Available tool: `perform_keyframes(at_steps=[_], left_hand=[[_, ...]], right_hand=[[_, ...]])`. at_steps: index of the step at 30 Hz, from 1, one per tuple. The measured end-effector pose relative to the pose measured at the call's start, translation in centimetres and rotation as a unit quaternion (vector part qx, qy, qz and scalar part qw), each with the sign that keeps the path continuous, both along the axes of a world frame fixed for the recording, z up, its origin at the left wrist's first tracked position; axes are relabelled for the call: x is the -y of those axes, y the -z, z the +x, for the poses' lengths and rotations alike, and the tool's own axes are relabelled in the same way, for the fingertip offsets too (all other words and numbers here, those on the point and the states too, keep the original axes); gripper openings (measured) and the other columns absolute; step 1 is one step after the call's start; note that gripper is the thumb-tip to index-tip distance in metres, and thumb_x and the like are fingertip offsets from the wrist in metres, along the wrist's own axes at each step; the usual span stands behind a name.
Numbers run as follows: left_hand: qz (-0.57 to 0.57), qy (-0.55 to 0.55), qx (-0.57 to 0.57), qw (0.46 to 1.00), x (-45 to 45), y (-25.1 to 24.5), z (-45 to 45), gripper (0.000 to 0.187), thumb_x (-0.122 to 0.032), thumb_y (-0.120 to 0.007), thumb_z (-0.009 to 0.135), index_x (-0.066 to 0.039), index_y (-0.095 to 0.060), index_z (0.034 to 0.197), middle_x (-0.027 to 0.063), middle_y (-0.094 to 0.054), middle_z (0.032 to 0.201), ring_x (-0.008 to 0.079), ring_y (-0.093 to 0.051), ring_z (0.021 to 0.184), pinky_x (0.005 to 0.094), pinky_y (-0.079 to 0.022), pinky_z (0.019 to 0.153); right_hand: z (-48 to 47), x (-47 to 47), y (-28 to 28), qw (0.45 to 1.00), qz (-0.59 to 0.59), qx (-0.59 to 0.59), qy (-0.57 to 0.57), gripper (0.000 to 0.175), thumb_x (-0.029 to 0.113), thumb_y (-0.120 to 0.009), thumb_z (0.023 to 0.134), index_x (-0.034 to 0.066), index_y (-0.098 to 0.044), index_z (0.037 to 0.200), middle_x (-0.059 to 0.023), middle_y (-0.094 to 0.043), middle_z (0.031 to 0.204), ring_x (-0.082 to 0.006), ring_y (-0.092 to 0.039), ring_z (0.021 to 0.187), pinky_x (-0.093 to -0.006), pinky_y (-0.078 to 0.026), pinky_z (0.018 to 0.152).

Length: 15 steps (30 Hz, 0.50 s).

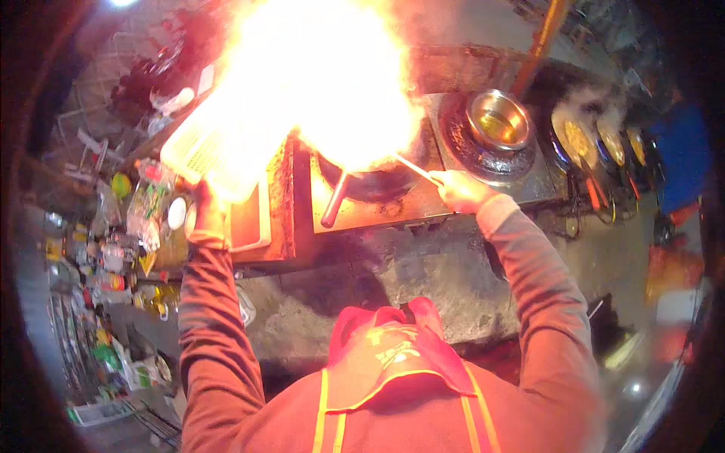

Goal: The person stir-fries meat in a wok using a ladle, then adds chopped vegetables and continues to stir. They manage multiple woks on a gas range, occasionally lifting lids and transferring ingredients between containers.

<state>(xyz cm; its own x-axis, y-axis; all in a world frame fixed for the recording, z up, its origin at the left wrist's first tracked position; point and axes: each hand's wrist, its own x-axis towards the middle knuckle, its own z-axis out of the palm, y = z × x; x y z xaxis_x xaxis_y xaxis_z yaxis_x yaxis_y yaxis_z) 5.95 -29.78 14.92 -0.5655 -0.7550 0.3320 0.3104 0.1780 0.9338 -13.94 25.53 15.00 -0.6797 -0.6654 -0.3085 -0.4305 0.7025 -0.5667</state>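
A large, glaring flame (334, 73) rises over the stove and hides most of the wok (374, 187) beneath it. The wok's handle (335, 203) points towards me, with no hand on it. My right hand (463, 190) is closed around a thin utensil handle (416, 170) whose far end disappears into the glare. At the left, my left hand (208, 206) grips the near edge of a perforated plastic basket (195, 152). The flame's brightness washes out the basket's far part, so its contents cannot be told.
A metal pot (498, 120) with yellowish liquid stands on the burner at the right. Beyond it are several pans with food, one a steaming pan (575, 139). Below the basket lies a rectangular tray (266, 221). Bottles and bags crowd the far left. A concrete-like surface (408, 266) runs before the stove.
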Motion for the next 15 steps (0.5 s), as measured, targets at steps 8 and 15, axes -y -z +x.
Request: perform_keyframes(at_steps=[8,15], left_hand=[[0.365,-0.133,-0.012,0.921,-5.5,2.7,34.2,0.053,-0.016,-0.047,0.098,-0.002,-0.045,0.149,0.0203,-0.060,0.137,0.0371,-0.062,0.123,0.0552,-0.056,0.101],[0.417,-0.352,0.020,0.838,-17.4,17.3,54.0,0.048,-0.039,-0.060,0.100,-0.010,-0.051,0.138,0.0148,-0.059,0.136,0.0397,-0.058,0.129,0.0638,-0.052,0.098]], right_hand=[[-2.1,7.4,5.5,0.994,-0.038,-0.105,0.021,0.043,0.010,-0.049,0.095,0.0066,-0.060,0.136,-0.0289,-0.068,0.117,-0.0468,-0.066,0.109,-0.0536,-0.053,0.098],[15.0,0.2,5.4,0.899,-0.263,0.261,0.232,0.055,0.025,-0.049,0.109,0.0167,-0.037,0.162,0.0081,-0.044,0.071,-0.0028,-0.035,0.048,-0.0212,-0.028,0.038]])
